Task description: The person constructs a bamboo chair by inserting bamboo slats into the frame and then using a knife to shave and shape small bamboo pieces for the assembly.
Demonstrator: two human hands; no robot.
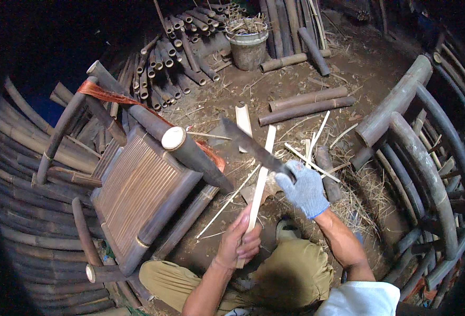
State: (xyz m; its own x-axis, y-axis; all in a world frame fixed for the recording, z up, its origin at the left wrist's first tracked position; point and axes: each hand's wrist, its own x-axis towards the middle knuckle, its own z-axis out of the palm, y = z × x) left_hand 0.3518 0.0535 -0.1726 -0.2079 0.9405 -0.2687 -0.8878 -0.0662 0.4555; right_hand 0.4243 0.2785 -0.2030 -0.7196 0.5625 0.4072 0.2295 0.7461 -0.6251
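My bare left hand [240, 238] is closed around the lower part of a pale split bamboo strip [263, 181], which slants up and away from me. My right hand [302, 190], in a grey knitted glove with a blue cuff, grips the handle of a long dark-bladed knife [251, 143]. The blade points to the far left and crosses over the upper part of the strip; whether it touches the strip I cannot tell. Below the blade, beside the strip, is a brownish wooden piece [270, 190], partly hidden.
A bamboo chair [143, 189] with a slatted panel stands at left, bamboo frames [427, 158] at right. Cut poles [308, 105], thin strips [314, 163] and shavings litter the dirt floor. Farther back are a bucket of scraps [248, 52] and a bamboo pile [172, 63].
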